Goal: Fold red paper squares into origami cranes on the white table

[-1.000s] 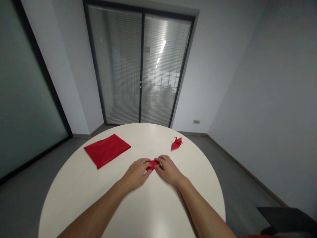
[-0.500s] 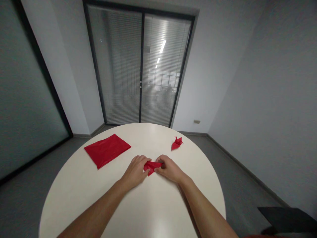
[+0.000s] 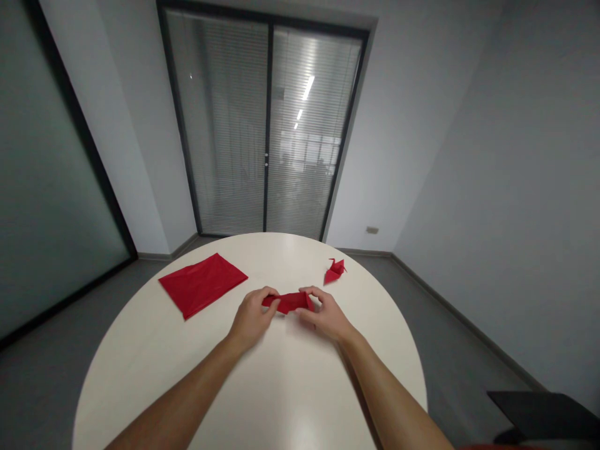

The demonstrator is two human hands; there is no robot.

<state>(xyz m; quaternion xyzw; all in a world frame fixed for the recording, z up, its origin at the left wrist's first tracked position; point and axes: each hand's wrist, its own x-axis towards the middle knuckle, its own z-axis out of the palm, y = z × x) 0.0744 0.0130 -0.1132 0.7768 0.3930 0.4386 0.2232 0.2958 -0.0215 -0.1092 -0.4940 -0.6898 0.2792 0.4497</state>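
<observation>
Between my two hands is a piece of folded red paper [image 3: 291,302], stretched sideways just above the middle of the table. My left hand [image 3: 254,312] pinches its left end between thumb and fingers. At the other end, my right hand [image 3: 323,312] grips the paper, thumb below and fingers above. Part of each end is hidden by the fingers. A finished red origami crane [image 3: 335,270] stands beyond my right hand, apart from it.
A flat red packet or stack of paper [image 3: 202,285] lies at the left on the round white table [image 3: 262,400]. A glazed door with blinds [image 3: 267,125] is behind the table. Something black and flat [image 3: 546,412] shows at the lower right.
The red paper has been opened out wider between my hands and raised slightly. My left hand has shifted left and my right hand a little to the right.
</observation>
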